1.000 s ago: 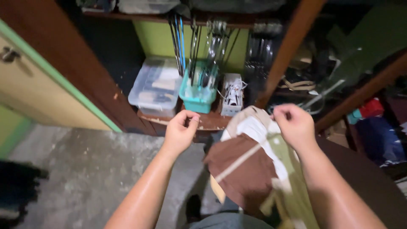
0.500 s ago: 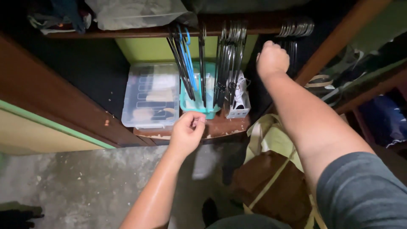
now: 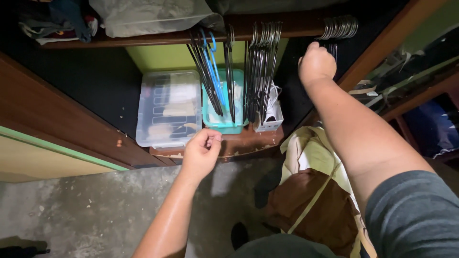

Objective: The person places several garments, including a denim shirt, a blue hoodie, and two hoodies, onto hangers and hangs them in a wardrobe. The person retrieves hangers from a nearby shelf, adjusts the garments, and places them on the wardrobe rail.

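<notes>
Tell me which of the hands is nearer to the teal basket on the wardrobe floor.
Left. The left hand hovers just below and in front of the teal basket, fingers curled. The right hand is up at the hanging rail, above and to the basket's right.

Brown, cream and green garment [image 3: 311, 200]; teal basket [image 3: 223, 112]; blue hanger [image 3: 213, 71].

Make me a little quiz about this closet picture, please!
1. True or false: the right hand is up by the hangers on the rail.
2. What colour is the small basket beside the clear box?
3. Where does the brown and green cloth hang? A) under the right arm B) on the rail C) in the left hand

Key: 1 true; 2 teal; 3 A
</notes>
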